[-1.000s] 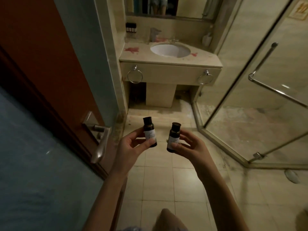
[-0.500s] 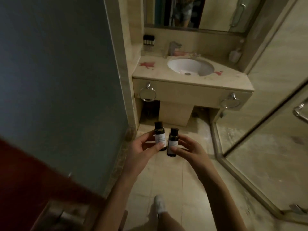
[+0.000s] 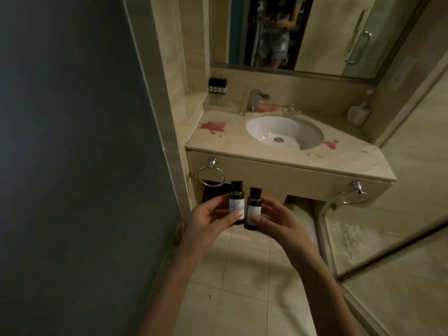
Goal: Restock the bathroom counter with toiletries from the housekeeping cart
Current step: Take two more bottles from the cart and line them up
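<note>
The counter (image 3: 339, 161) is nearer than a second ago; the left hand (image 3: 206, 220) pinches the left bottle (image 3: 236, 194), the right hand (image 3: 278, 221) pinches the right bottle (image 3: 255, 201), now drawn almost together. Setting them down looks imminent.

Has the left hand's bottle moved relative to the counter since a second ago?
Yes. The bottle in the left hand has come toward the counter; its cap now sits beside a towel ring.
</note>
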### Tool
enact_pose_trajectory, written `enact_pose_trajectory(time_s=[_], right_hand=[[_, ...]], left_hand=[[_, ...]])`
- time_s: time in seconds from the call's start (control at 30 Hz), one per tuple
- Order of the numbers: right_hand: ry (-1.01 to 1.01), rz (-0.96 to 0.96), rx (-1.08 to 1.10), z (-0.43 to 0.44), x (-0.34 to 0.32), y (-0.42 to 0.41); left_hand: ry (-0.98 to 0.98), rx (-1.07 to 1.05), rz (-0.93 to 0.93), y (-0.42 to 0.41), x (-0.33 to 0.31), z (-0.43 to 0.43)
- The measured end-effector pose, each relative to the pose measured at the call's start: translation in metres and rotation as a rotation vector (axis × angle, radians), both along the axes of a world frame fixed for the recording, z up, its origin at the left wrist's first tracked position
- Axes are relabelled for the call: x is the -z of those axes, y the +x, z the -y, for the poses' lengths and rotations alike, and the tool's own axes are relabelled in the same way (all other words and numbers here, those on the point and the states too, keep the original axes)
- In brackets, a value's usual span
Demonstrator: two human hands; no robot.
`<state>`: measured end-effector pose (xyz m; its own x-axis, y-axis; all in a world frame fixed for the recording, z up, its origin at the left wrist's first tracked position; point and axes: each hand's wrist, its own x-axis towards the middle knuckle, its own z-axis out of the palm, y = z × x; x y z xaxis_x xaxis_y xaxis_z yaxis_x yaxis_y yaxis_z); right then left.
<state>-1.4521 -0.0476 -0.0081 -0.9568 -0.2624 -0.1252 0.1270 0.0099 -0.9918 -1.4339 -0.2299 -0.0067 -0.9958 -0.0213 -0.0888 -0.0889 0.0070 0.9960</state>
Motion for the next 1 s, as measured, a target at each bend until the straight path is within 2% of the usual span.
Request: enact_pose_trajectory(time_s=[0.17, 0.43, 0.77, 0.87, 1.0], right_hand=[[-0.031, 0.011, -0.084, 0.023, 0.007, -0.050], [-0.022, 0.023, -0.092, 0.057, 0.020, -0.117], [0.002, -0.018, 0.073, 0.096, 0.003, -0.272], [-0.006, -0.041, 0.072, 0.117, -0.008, -0.325], [0.026, -0.058, 0.048, 0.141, -0.014, -0.381]], left_hand=[[0.027, -0.091, 0.027, -0.033, 0.009, 0.018], [-0.016, -0.069, 0.056, -0.096, 0.022, 0.050], [-0.085, 0.153, -0.056, -0.289, 0.011, 0.103], [-0.092, 0.139, -0.137, -0.348, 0.004, 0.121], [-0.051, 0.086, -0.129, -0.403, 0.008, 0.141]])
